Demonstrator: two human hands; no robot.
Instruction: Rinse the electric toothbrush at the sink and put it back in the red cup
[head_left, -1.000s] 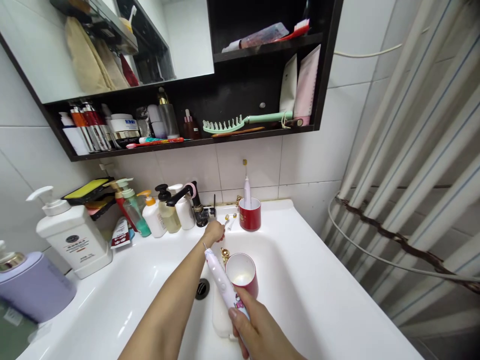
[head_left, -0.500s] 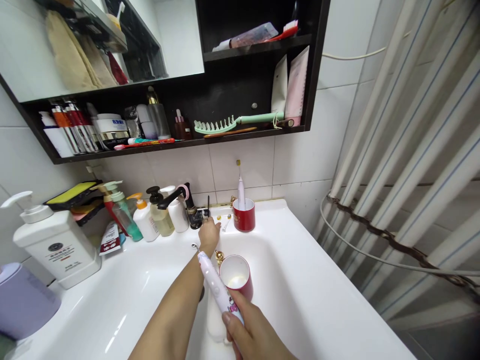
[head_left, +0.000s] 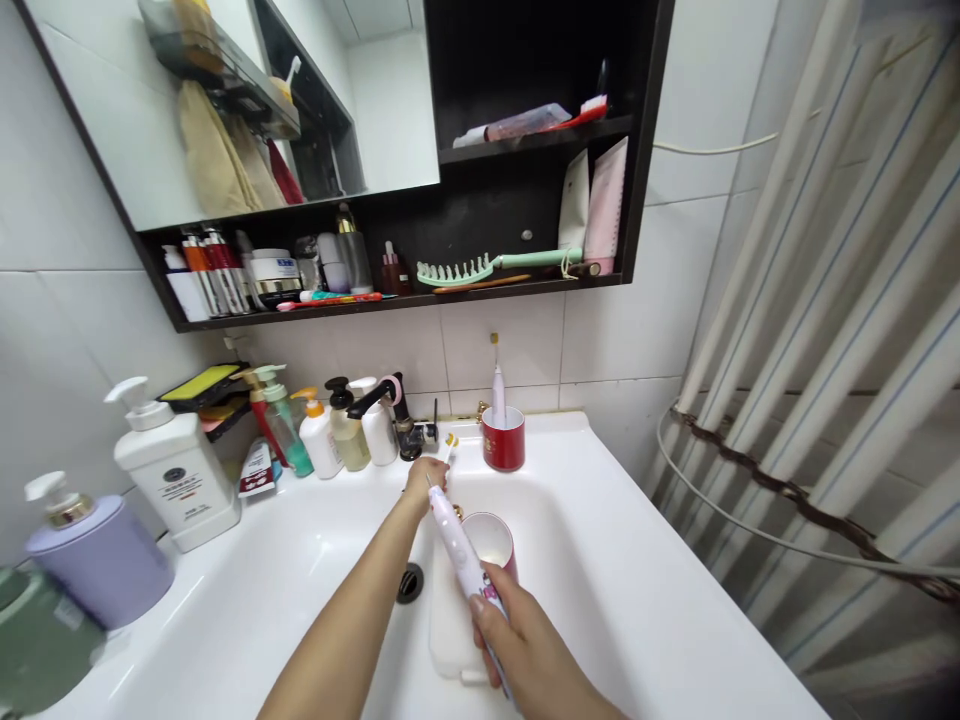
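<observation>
Head view: at lower centre, right hand [head_left: 532,645] has its grip closed low round a lilac plastic toothbrush handle [head_left: 461,555], probably leaving the top free; left hand [head_left: 426,480], beside a small white brush head [head_left: 450,446], I cannot tell.

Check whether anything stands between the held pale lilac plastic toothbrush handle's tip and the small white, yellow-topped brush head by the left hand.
The left hand: in this view it lies between the tip of the toothbrush handle and the brush head. Nothing else visible does. Depth is unclear.
</observation>
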